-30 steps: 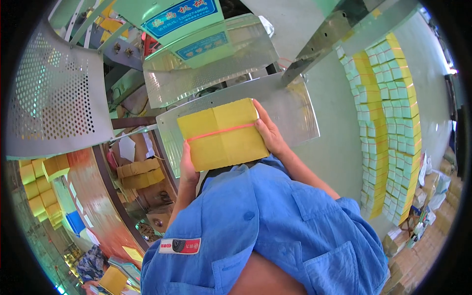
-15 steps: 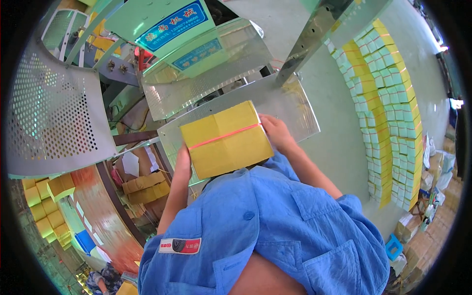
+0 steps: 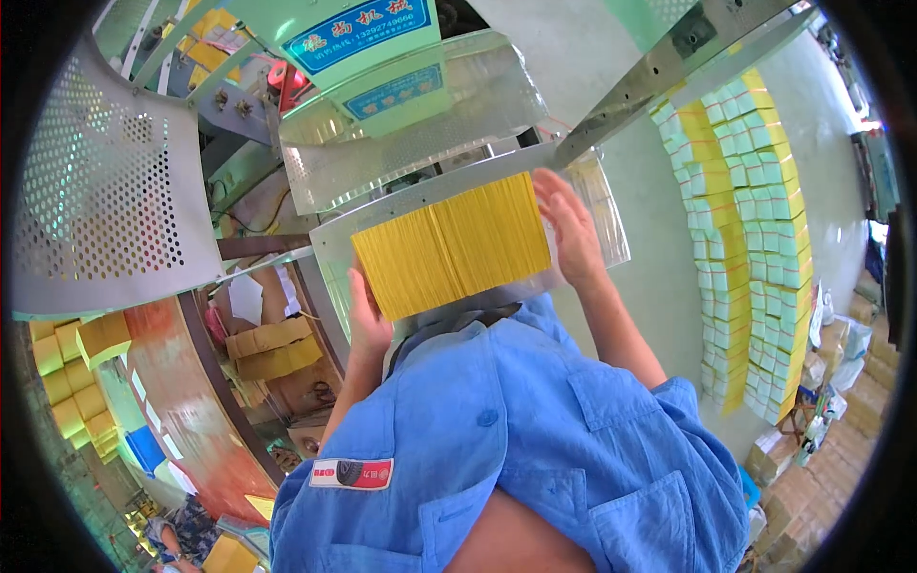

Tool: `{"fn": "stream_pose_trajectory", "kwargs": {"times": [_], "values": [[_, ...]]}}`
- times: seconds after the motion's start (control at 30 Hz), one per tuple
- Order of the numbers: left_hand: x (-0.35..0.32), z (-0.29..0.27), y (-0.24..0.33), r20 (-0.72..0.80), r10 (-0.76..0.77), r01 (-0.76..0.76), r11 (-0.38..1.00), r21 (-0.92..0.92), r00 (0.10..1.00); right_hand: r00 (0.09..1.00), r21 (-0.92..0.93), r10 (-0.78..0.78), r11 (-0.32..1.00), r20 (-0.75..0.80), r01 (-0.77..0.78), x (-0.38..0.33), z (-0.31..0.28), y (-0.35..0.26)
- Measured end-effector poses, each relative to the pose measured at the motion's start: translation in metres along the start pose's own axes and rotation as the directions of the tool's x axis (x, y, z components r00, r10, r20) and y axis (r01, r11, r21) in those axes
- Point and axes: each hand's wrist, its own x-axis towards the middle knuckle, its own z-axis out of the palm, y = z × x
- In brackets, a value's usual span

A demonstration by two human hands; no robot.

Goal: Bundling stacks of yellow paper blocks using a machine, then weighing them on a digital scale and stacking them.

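A thick stack of yellow paper (image 3: 454, 246) is in front of me over a metal table (image 3: 330, 250), its many sheet edges facing up and a darker groove running down its middle. My left hand (image 3: 371, 310) is against the stack's left end near the lower corner, its fingers partly hidden beside the paper. At the far right corner my right hand (image 3: 571, 224) is open, fingers stretched out close to the stack's end. No pink band shows on the side facing up. Whether the stack rests on the table is hidden.
A machine with a clear cover (image 3: 411, 124) stands ahead, with a metal post (image 3: 650, 81) at its right. Perforated sheet metal (image 3: 110, 191) is at left. Long rows of banded bundles (image 3: 750, 229) stand on the floor at right. A person (image 3: 186, 535) is at lower left.
The stack has turned from its flat, pink-banded face to its sheet edges. My right hand has loosened and its fingers have straightened. The view has shifted slightly.
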Motion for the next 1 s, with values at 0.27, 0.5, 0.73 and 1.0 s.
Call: {"fn": "stream_pose_trajectory", "kwargs": {"times": [0.27,0.5,0.73,1.0], "values": [[0.0,-0.012,-0.02,0.039,0.087,-0.094,0.945,0.313,0.995,0.993,-0.571,0.109,0.818,0.044,-0.064,0.025,0.014,0.051],[0.046,-0.045,-0.034,0.032,-0.2,0.175,0.762,-0.624,0.979,0.987,-0.011,-0.157,0.988,-0.025,0.157,0.016,-0.023,0.026],[0.018,-0.068,-0.084,0.406,-0.319,0.488,0.756,-0.435,0.856,0.961,-0.132,-0.192,0.977,-0.201,0.168,-0.008,-0.019,0.073],[-0.006,0.12,-0.072,0.574,-0.363,0.564,0.797,-0.216,0.734,0.896,0.2,-0.105,0.958,-0.432,0.208,-0.185,-0.16,0.045]]}}
